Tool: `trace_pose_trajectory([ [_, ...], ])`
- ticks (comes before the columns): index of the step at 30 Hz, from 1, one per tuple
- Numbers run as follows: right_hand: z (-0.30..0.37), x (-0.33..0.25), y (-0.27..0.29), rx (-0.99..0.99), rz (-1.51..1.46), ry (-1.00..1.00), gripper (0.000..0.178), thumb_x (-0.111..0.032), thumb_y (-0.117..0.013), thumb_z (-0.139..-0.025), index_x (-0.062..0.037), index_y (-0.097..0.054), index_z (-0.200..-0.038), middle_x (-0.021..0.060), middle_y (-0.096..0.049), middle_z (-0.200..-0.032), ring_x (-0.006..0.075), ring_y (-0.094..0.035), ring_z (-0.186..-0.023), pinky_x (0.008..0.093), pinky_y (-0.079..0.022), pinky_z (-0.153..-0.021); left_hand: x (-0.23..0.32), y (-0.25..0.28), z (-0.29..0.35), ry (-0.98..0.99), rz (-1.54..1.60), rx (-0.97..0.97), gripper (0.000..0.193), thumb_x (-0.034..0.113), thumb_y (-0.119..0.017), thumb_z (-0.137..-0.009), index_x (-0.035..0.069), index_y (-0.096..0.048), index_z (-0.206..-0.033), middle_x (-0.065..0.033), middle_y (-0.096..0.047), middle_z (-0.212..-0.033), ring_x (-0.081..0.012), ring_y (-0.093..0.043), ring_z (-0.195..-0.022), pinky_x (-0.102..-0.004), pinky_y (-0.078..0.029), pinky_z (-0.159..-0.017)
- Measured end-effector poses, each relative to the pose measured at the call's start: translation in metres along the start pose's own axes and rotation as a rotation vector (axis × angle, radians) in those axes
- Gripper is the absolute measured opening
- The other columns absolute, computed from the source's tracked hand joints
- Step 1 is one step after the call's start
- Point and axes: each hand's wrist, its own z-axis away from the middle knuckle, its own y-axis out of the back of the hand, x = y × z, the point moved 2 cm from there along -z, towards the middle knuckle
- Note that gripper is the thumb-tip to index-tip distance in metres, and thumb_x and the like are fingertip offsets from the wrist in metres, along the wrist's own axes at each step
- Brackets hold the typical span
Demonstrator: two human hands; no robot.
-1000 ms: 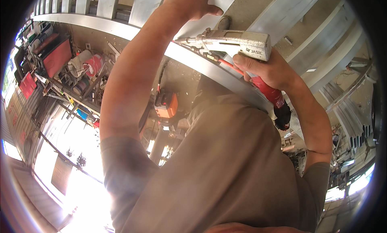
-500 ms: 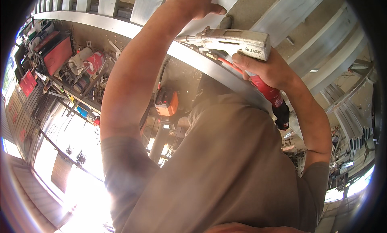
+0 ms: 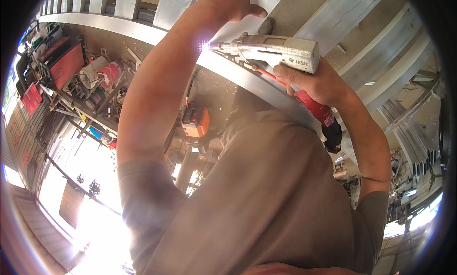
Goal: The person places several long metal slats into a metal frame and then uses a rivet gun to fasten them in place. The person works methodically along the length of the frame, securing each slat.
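My right hand (image 3: pixel 309 82) is closed round the red grip of a handheld welding gun (image 3: pixel 273 51) with a worn white body. Its nozzle points left at the joint between a pale metal slat and a long metal rail (image 3: pixel 247 82). A bright violet-white spark (image 3: pixel 205 46) glows at the nozzle tip. My left hand (image 3: pixel 228 6) lies over a slat (image 3: pixel 266 3) at the top edge, its thumb stretched out to the right. The upper edge of the picture cuts off part of that hand, and its other fingers are hardly visible.
More metal slats (image 3: pixel 340 20) run across the top and right. An orange and black device (image 3: pixel 195 122) stands below the rail. On the left, a cluttered rack holds a red panel (image 3: pixel 68 65) and a red-and-white spool (image 3: pixel 111 75). Stacked metal profiles (image 3: pixel 409 137) lie at right.
A bright spark has appeared at the welding gun's tip. Both hands and the gun have stayed almost in place.
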Motion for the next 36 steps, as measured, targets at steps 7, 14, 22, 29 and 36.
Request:
trace_pose_trajectory([
  [7,0.001,-0.003,-0.002,-0.010,0.012,-0.005,0.047,-0.032,-0.070,-0.098,-0.0027,-0.063,-0.134,0.0022,-0.064,-0.086,0.0104,-0.056,-0.067,0.0283,-0.048,-0.058,0.014,0.011,-0.002,0.237,0.110,-0.258,0.115,0.020,-0.086,-0.080,0.004,-0.010,-0.165,-0.0287,-0.072,-0.098,-0.0392,-0.073,-0.084,-0.0466,-0.057,-0.079],
  [14,0.002,-0.007,-0.001,-0.030,0.016,-0.023,0.048,-0.032,-0.069,-0.099,-0.0029,-0.062,-0.136,0.0025,-0.065,-0.089,0.0111,-0.056,-0.068,0.0287,-0.049,-0.060,0.013,0.011,0.005,0.027,0.041,-0.092,0.117,0.019,-0.085,-0.081,0.002,-0.005,-0.164,-0.0283,-0.072,-0.091,-0.0378,-0.071,-0.072,-0.0451,-0.057,-0.071],
  [22,0.006,-0.009,0.002,-0.047,0.047,-0.041,0.053,-0.033,-0.068,-0.099,-0.0045,-0.058,-0.143,0.0045,-0.069,-0.099,0.0126,-0.057,-0.071,0.0296,-0.050,-0.062,0.020,0.019,0.006,0.106,0.072,-0.179,0.113,0.020,-0.084,-0.082,0.001,-0.008,-0.164,-0.0319,-0.071,-0.098,-0.0417,-0.072,-0.093,-0.0481,-0.056,-0.083],
  [29,0.009,-0.009,0.005,-0.028,0.079,-0.054,0.056,-0.036,-0.070,-0.098,-0.0053,-0.058,-0.144,0.0054,-0.069,-0.100,0.0135,-0.059,-0.070,0.0306,-0.051,-0.062,0.012,0.010,0.004,0.068,0.020,-0.126,0.112,0.021,-0.084,-0.082,0.001,-0.009,-0.164,-0.0318,-0.071,-0.100,-0.0419,-0.072,-0.094,-0.0480,-0.056,-0.084],
  [36,0.013,-0.010,0.006,-0.043,0.078,-0.050,0.055,-0.035,-0.070,-0.097,-0.0048,-0.060,-0.142,0.0050,-0.069,-0.098,0.0132,-0.059,-0.070,0.0306,-0.051,-0.063,0.012,0.007,0.003,0.060,0.002,-0.111,0.112,0.021,-0.084,-0.083,0.001,-0.010,-0.164,-0.0318,-0.070,-0.102,-0.0420,-0.072,-0.095,-0.0479,-0.056,-0.085],
])
